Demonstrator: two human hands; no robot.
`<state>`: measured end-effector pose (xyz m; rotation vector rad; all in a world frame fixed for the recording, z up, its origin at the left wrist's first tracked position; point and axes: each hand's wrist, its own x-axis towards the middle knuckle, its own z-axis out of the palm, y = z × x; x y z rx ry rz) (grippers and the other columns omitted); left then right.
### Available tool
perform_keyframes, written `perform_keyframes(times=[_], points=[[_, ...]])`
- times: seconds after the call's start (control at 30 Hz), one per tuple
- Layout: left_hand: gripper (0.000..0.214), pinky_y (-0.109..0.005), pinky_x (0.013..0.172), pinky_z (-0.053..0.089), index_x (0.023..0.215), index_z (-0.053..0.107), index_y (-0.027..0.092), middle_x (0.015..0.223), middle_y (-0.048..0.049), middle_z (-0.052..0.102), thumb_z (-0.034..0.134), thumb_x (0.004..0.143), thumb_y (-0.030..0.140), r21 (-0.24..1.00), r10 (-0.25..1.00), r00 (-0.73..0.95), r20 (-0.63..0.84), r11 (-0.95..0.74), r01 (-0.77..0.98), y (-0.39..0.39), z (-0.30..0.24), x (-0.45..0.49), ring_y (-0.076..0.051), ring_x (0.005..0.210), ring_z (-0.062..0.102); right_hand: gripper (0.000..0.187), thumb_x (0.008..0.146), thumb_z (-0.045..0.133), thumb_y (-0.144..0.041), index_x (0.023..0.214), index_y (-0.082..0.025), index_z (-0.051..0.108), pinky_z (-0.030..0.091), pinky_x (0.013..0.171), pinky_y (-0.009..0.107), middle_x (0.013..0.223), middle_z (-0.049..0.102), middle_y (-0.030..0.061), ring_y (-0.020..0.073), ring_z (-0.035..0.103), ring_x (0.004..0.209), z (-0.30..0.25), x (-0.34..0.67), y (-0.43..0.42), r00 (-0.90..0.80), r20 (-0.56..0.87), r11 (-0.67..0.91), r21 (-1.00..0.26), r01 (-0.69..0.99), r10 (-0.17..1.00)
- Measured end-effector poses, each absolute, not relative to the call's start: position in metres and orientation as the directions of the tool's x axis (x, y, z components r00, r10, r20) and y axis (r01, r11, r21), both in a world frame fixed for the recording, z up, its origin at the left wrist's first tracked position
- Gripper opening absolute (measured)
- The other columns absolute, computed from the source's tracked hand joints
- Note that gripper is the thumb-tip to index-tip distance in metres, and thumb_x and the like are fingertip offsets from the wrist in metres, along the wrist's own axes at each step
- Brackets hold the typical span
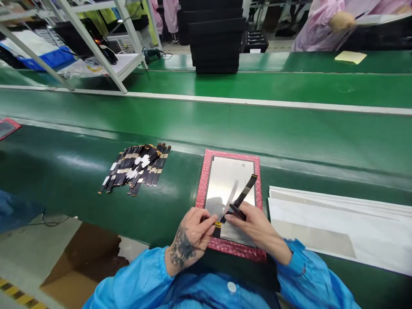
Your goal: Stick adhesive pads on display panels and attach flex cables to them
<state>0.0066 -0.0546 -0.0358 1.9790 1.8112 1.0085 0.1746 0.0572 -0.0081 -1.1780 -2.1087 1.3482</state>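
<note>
A grey reflective panel [230, 184] lies in a pink foam tray [206, 171] on the green table in front of me. A black flex cable strip [246, 191] rises at a slant above the panel. My left hand [189, 236], in a blue sleeve, pinches the strip's lower end with its gold tip. My right hand [255, 225] has its fingers closed around a small dark tool or part of the strip right beside the left hand; I cannot tell which. A pile of several black flex cables [137, 168] lies to the left of the tray.
White sheets [337, 223] are stacked at the right of the tray. A green conveyor belt [225, 124] runs across. Black trays [216, 36] are stacked beyond it. A white rack [96, 47] stands far left, a person in pink [325, 21] far right, a cardboard box [82, 262] on the floor.
</note>
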Motion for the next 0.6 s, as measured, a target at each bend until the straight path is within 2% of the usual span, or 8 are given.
perform_keyframes(times=[0.1, 0.23, 0.4, 0.6], points=[[0.032, -0.035, 0.074, 0.049, 0.119, 0.065, 0.019, 0.093, -0.0091, 0.061, 0.044, 0.095, 0.023, 0.496, 0.92, 0.007, 0.391, -0.217, 0.841, -0.066, -0.046, 0.013, -0.021, 0.086, 0.055, 0.015, 0.08, 0.058, -0.023, 0.078, -0.024, 0.073, 0.057, 0.078, 0.04, 0.1, 0.07, 0.006, 0.0274, 0.068, 0.09, -0.015, 0.174, 0.059, -0.583, -0.104, 0.287, -0.793, 0.538, 0.806], [0.029, -0.033, 0.074, 0.048, 0.113, 0.066, 0.02, 0.091, -0.0075, 0.06, 0.046, 0.094, 0.02, 0.432, 0.92, 0.066, 0.387, -0.244, 0.868, -0.067, -0.044, 0.014, -0.019, 0.084, 0.055, 0.021, 0.082, 0.052, -0.019, 0.09, -0.023, 0.072, 0.057, 0.078, 0.04, 0.113, 0.067, 0.0077, 0.028, 0.068, 0.095, -0.019, 0.168, 0.055, -0.596, -0.1, 0.328, -0.757, 0.565, 0.797], [0.028, -0.031, 0.074, 0.047, 0.113, 0.067, 0.021, 0.089, -0.0061, 0.059, 0.047, 0.093, 0.019, 0.51, 0.931, 0.05, 0.362, -0.242, 0.826, -0.067, -0.041, 0.012, -0.018, 0.084, 0.054, 0.018, 0.083, 0.05, -0.015, 0.084, -0.017, 0.069, 0.057, 0.077, 0.039, 0.111, 0.066, 0.0107, 0.0266, 0.068, 0.092, -0.02, 0.163, 0.055, -0.652, -0.164, 0.384, -0.693, 0.61, 0.74], [0.026, -0.031, 0.075, 0.045, 0.113, 0.066, 0.02, 0.087, -0.0049, 0.058, 0.05, 0.093, 0.016, 0.576, 0.93, 0.017, 0.367, -0.241, 0.781, -0.067, -0.042, 0.014, -0.018, 0.085, 0.051, 0.021, 0.087, 0.048, -0.015, 0.095, -0.017, 0.067, 0.057, 0.082, 0.041, 0.123, 0.06, 0.0119, 0.0283, 0.066, 0.101, -0.013, 0.16, 0.059, -0.675, -0.314, 0.397, -0.616, 0.68, 0.668]])
